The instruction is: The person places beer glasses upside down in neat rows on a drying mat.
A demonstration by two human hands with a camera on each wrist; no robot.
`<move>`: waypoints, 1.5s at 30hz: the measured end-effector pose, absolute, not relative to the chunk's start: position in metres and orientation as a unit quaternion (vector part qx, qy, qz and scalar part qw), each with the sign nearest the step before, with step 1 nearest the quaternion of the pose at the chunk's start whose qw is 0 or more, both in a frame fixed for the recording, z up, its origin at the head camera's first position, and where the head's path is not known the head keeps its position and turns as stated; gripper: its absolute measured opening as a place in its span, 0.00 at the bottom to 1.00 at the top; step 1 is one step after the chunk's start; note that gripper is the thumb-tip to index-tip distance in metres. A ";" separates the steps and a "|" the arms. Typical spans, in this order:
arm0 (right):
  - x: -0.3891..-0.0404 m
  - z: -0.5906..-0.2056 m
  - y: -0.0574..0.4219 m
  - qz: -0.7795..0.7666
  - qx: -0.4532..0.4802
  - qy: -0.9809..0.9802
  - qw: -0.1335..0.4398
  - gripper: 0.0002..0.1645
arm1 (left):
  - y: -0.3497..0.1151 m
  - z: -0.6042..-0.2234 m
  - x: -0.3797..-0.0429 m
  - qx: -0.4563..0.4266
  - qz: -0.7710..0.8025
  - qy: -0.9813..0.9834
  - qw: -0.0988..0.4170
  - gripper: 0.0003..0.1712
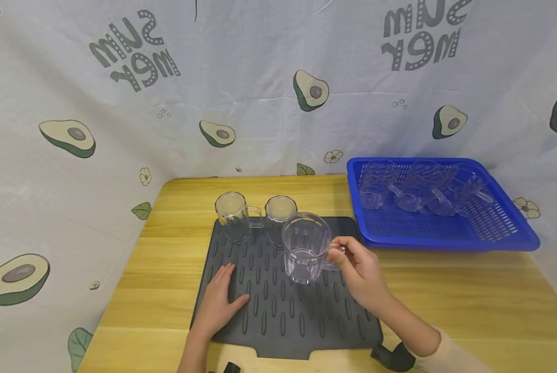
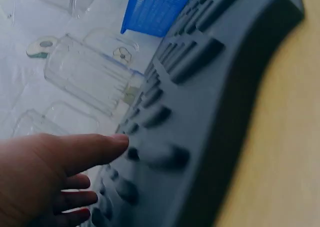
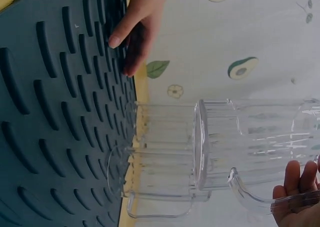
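Observation:
My right hand (image 1: 359,272) holds a clear glass mug (image 1: 306,248) by its handle, above the middle of the dark grey ridged mat (image 1: 283,321). In the head view the mug's wide rim appears to face up. Two more clear mugs, a left one (image 1: 231,217) and a right one (image 1: 280,210), stand upside down at the back left of the mat. The held mug partly covers the right one. My left hand (image 1: 217,303) is at the mat's left side, fingers extended and thumb spread, with nothing in its grasp.
A blue plastic basket (image 1: 446,241) at the back right holds several clear mugs (image 1: 427,186). Behind the wooden table (image 1: 138,290) hangs a white curtain (image 1: 259,41) printed with avocados. A black curved object (image 1: 395,357) lies near the right forearm.

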State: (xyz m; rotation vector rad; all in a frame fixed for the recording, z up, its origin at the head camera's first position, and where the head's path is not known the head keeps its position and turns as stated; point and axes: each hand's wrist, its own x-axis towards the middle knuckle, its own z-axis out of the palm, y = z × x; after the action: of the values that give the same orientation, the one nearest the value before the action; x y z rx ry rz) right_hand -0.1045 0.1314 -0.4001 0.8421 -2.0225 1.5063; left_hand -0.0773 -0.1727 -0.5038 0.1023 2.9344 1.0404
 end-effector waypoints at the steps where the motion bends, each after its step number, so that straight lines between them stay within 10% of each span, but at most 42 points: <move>1: -0.104 -0.400 0.131 0.549 0.307 -0.740 0.238 0.03 | -0.170 -0.501 -0.078 0.037 0.319 0.947 0.009 0.47; 24: -0.102 -0.406 0.130 0.528 0.302 -0.757 0.237 0.03 | -0.107 -0.461 -0.094 0.181 0.579 0.787 0.114 0.30; 45: -0.099 -0.402 0.139 0.430 0.359 -0.814 0.155 0.11 | -0.099 -0.461 -0.107 0.058 0.745 0.646 0.154 0.34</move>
State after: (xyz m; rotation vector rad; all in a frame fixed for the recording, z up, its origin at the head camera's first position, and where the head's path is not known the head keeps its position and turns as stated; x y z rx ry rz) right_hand -0.0990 0.1388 -0.4022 1.0280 -2.3319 1.2308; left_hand -0.1067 -0.0986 -0.4612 0.1666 1.8515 2.1361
